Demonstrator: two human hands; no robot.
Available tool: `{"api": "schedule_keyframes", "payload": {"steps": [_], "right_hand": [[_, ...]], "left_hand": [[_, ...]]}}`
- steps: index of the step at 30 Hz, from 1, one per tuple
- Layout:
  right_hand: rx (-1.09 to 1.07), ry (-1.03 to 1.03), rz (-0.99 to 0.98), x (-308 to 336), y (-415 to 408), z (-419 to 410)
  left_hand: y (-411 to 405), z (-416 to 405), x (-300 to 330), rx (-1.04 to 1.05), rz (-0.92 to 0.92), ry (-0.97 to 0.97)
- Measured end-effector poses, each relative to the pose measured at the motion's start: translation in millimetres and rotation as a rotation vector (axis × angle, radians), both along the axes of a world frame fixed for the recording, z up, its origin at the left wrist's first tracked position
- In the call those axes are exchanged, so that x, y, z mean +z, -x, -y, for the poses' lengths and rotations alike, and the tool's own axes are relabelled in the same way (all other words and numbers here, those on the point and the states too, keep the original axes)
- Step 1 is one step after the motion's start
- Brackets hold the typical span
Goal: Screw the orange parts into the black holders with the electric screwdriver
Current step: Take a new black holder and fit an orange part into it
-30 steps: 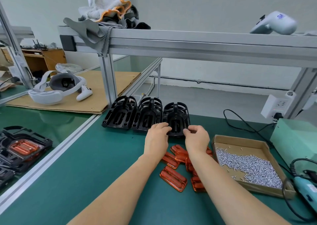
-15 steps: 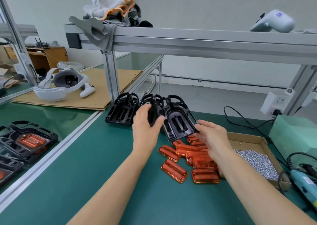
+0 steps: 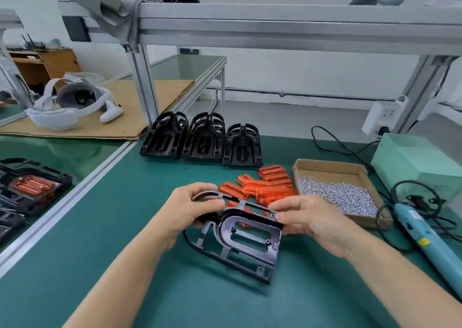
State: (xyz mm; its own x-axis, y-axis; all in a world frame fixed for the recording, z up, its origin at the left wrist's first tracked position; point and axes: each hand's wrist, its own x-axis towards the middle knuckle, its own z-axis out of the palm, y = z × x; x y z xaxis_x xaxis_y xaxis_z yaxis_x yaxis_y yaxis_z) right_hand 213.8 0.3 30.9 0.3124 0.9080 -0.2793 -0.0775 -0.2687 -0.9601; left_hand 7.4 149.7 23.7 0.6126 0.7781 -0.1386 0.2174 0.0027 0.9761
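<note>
Held holder: one black holder [image 3: 246, 237] was lifted over the near middle of the green tabletop [image 3: 105, 227], tilted, its oval opening facing up.
Left hand: the left hand [image 3: 185, 210] pinched the holder's curved left end, thumb on top and fingers curled beneath.
Right hand: the right hand [image 3: 312, 217] pinched the holder's right top corner between thumb and fingertips.
Orange parts: a loose pile of orange parts [image 3: 265, 185] lay on the tabletop just beyond the hands, partly hidden by the holder.
Screw box: a shallow cardboard box [image 3: 332, 170] of small silver screws [image 3: 342, 197] sat just right of the pile.
Screwdriver: a blue electric screwdriver [image 3: 425, 237] lay near the right edge, with a black cable coiled around its far end.
Holder stacks: three stacks of black holders [image 3: 203, 139] stood side by side toward the far edge.
Power unit: a pale green box [image 3: 420, 160] sat at the far right corner.
</note>
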Motion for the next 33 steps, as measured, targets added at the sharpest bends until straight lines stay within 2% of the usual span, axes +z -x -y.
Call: {"api": "schedule_keyframes", "payload": {"steps": [9, 10, 14, 18, 20, 23, 27, 33], "right_hand": [[0.078, 0.061, 0.199, -5, 2, 11], [0.089, 0.045, 0.298, -6, 2, 12], [0.036, -0.023, 0.966, -10, -5, 16], [0.086, -0.025, 1.363, -19, -5, 16], [0.139, -0.005, 1.495, -21, -3, 13], [0.231, 0.057, 1.572, -19, -3, 7], [0.33, 0.137, 1.635, -8, -8, -2], [0.41, 0.169, 1.52, 1, -14, -6]], "left_hand": [[7, 33, -17, 0.011, -0.037, 0.011], [9, 35, -18, 0.021, -0.039, 0.002], [19, 47, -26, 0.089, -0.065, -0.047], [18, 60, -26, 0.131, -0.114, -0.123], [15, 66, -27, 0.138, -0.178, -0.209], [13, 73, -27, 0.126, -0.259, -0.32], [12, 71, -26, 0.075, -0.264, -0.34], [2, 70, -25, -0.047, -0.242, -0.34]]}}
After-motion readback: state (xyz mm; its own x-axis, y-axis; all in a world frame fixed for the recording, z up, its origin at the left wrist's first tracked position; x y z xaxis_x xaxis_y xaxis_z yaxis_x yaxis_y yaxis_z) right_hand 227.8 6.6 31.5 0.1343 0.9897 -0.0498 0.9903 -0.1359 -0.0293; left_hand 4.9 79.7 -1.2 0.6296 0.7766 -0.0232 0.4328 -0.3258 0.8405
